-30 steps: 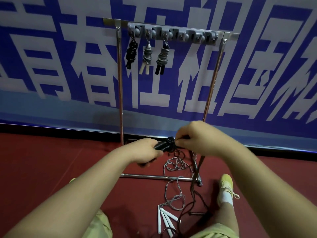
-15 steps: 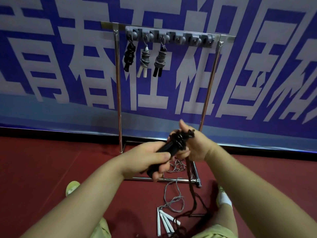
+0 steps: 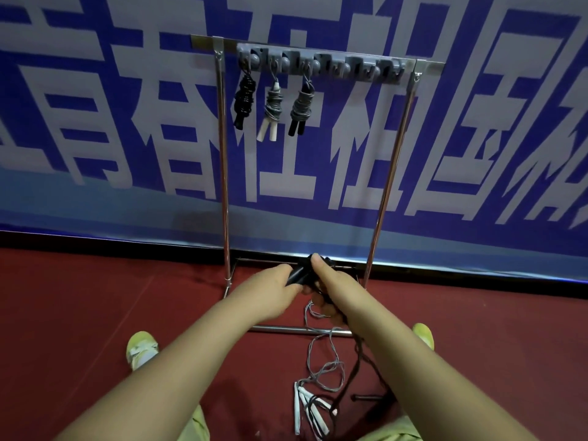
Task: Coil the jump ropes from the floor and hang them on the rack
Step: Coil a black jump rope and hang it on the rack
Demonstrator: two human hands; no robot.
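I had the black jump rope gripped between both hands, low in front of the rack and just above its base rail. My left hand was curled round the black handles, which stuck out up and to the right of its knuckles. My right hand closed on the wound cord right beside that grip, thumb raised over the bundle; half a second earlier that hand had sat higher and turned outward, with the bundle lifted nearer the uprights, and now both hands had dropped and drawn closer together. From under the right hand the loose black cord ran down and away to the floor, its tail lying further below the grip than before. Below the grip and slightly right lay the grey rope with white handles, uncoiled, its cord trailing up toward my hands. Far above the grip, three coiled ropes hung on the grey hook bar, as they had a second ago. Behind stood the blue banner; my yellow shoes now showed either side of my arms.
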